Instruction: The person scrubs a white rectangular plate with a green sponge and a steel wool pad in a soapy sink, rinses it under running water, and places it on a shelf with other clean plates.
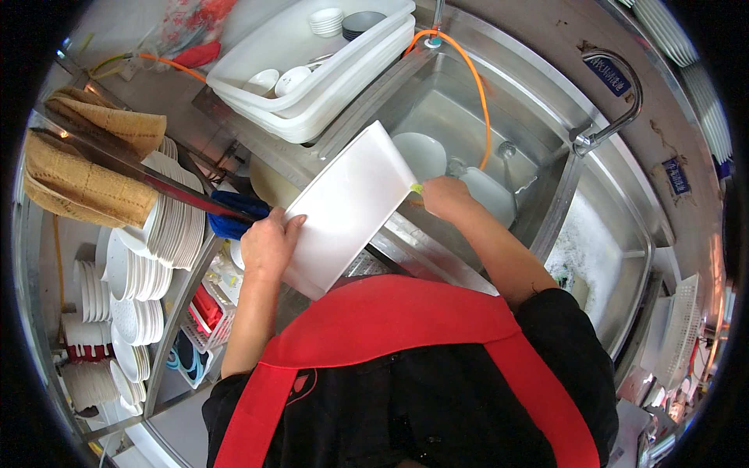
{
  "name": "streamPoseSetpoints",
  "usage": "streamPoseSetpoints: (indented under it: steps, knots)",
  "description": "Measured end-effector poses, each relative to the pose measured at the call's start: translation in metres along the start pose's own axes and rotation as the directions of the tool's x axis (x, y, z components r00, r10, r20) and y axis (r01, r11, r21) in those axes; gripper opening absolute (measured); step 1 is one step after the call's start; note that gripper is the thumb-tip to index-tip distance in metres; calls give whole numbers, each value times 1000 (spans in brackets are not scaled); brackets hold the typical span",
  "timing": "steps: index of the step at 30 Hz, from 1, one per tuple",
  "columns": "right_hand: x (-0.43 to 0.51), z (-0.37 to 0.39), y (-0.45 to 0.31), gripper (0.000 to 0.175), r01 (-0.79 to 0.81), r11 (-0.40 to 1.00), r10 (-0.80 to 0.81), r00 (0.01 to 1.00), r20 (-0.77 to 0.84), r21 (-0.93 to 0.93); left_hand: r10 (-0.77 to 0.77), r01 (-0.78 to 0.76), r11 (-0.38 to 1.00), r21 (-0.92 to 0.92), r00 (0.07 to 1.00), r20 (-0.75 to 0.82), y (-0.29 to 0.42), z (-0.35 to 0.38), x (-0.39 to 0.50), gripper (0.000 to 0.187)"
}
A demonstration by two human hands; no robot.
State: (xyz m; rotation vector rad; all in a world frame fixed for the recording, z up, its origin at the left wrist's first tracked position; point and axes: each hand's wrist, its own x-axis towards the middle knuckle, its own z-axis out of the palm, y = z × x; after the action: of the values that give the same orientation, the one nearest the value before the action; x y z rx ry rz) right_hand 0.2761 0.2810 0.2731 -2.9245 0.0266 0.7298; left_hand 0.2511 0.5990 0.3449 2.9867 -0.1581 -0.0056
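A large white rectangular tray (354, 205) is tilted across the front edge of the sink. My left hand (270, 243) grips its left edge, the thumb lying over the inner face. At the tray's far right corner is my right hand (446, 199), its fingers closed around a small yellow-green thing (416, 188), mostly hidden, perhaps a scouring pad. Below that hand, the steel sink basin (450, 79) holds a round white plate (418, 155) and a white dish (488, 193). An orange hose (484, 111) hangs down into this basin.
Stacked white tubs (316, 117) with bowls stand beyond the tray. Foamy water fills a second basin (591, 240) at right, near a curved faucet (629, 111). Left, a rack rail (175, 190) carries tan towels (88, 181) and a blue cloth (234, 213) above stacked plates (137, 319).
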Motion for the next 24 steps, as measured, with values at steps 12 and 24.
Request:
streamPoseSetpoints:
  steps: [12, 24]
  knots:
    - [6, 25, 0, 25, 38, 997, -32, 996, -78, 67, -54, 55, 997, -47, 998, 13, -10, 10, 1, 45]
    - [-14, 7, 1, 27, 25, 993, -12, 994, -111, 115, -175, 199, 965, -169, 973, 148, -28, 27, 6, 47]
